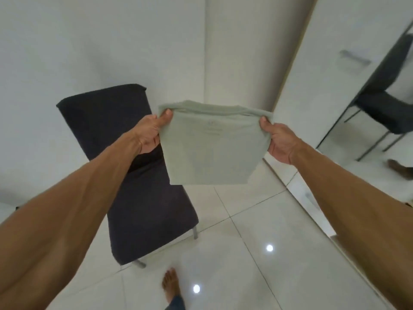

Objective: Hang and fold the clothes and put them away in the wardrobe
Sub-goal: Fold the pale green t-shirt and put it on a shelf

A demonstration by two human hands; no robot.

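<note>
1. Up in the air, in the middle of my view, I see a folded green shirt hanging flat.
2. At 9 o'clock of the shirt, the left hand holds its top corner, with the fingers pinching the cloth.
3. At 3 o'clock, the right hand pinches the other top corner the same way.
4. At 8 o'clock, behind the shirt, a dark chair stands on the shiny white floor.
5. At 6 o'clock, low down, a bare foot is on the floor.
</note>
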